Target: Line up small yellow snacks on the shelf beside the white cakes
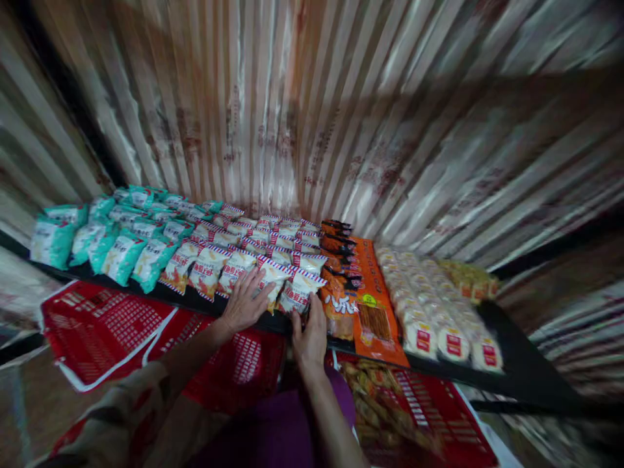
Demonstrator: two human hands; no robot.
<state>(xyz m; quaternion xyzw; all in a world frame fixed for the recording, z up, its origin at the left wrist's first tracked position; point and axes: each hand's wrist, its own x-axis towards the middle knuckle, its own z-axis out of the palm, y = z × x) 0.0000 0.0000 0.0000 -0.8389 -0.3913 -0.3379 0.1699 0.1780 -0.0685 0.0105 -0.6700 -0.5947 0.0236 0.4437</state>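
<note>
Patterned sleeve [124, 406], hands [246, 301] on white, stripe-edged packets [294, 290]

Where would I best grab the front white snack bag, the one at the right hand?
Probably by its striped top edge, pinched from the front and slightly above. On that white snack bag, the edge looks thin and flat and faces up, whereas the puffed body sits close beside the next bag, and the right hand is at its lower right.
</note>
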